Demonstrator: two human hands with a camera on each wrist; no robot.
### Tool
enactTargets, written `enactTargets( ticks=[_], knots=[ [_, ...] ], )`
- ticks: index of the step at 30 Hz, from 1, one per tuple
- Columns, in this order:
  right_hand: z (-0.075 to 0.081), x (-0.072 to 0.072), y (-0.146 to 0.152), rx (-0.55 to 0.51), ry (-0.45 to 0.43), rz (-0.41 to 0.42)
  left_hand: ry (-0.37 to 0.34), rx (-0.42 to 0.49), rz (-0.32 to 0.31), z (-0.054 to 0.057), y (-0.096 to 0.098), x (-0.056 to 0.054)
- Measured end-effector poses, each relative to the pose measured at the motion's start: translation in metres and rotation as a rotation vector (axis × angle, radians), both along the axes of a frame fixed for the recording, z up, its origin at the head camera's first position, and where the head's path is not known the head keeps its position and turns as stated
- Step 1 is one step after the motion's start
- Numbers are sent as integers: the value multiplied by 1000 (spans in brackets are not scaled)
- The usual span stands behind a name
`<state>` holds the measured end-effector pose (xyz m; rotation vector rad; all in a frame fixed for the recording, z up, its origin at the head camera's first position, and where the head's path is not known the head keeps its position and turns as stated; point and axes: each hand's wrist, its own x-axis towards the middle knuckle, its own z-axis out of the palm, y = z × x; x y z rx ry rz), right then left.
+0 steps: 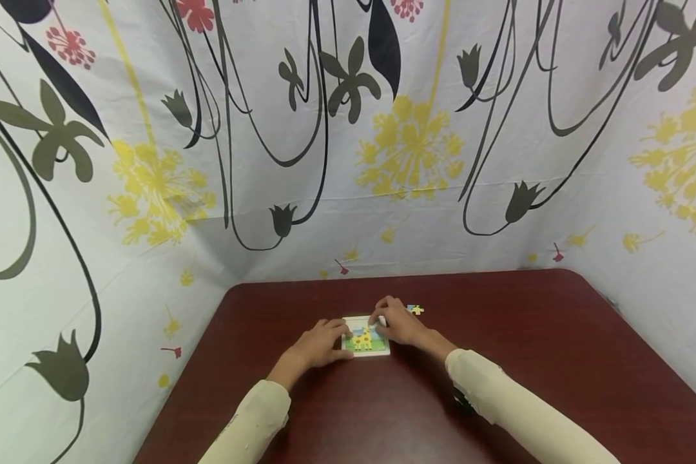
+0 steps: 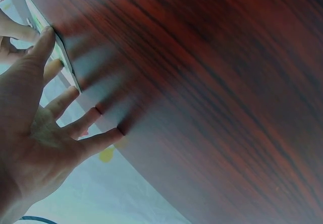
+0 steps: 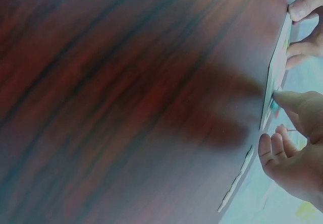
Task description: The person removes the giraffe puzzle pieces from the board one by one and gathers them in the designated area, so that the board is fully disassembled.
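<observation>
A small framed jigsaw puzzle [image 1: 362, 341] with a yellow giraffe on green and blue lies on the table. My left hand [image 1: 320, 343] spans its left side: the thumb is at the near corner, a fingertip over the picture, the other fingers spread and fairly straight, as the left wrist view shows [image 2: 45, 133]. Over the upper right part of the picture, my right hand [image 1: 400, 322] pinches a small bluish puzzle piece [image 3: 275, 106] between thumb and index finger; most of the piece is hidden. Its other fingers are loosely bent beyond the frame's edge.
Loose jigsaw pieces [image 1: 415, 310], yellow, blue and white, lie just beyond my right hand. The dark red-brown table [image 1: 499, 335] has rounded far corners. A white cloth [image 1: 301, 258] printed with flowers hangs behind and along the sides.
</observation>
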<state>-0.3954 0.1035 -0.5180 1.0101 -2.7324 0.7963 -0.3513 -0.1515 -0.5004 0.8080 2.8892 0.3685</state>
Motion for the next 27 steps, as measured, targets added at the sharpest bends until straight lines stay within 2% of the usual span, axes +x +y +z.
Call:
enactTargets(
  ticks=[5,12,17,22,27],
  knots=[
    [1,1,-3,-10,8,46,0,7,-3,0,0,0],
    [1,0,-2,-151,15,68,6,6,2,-1,-1,-1],
    [-2,-4,3,-175,23,95,-2,2,12,-1,1,0],
    [1,-8,11,-190,22,88,-3,4,16,-2,1,-1],
    [9,-8,23,-204,-14,34,-2,15,10,-3,0,-1]
  ],
)
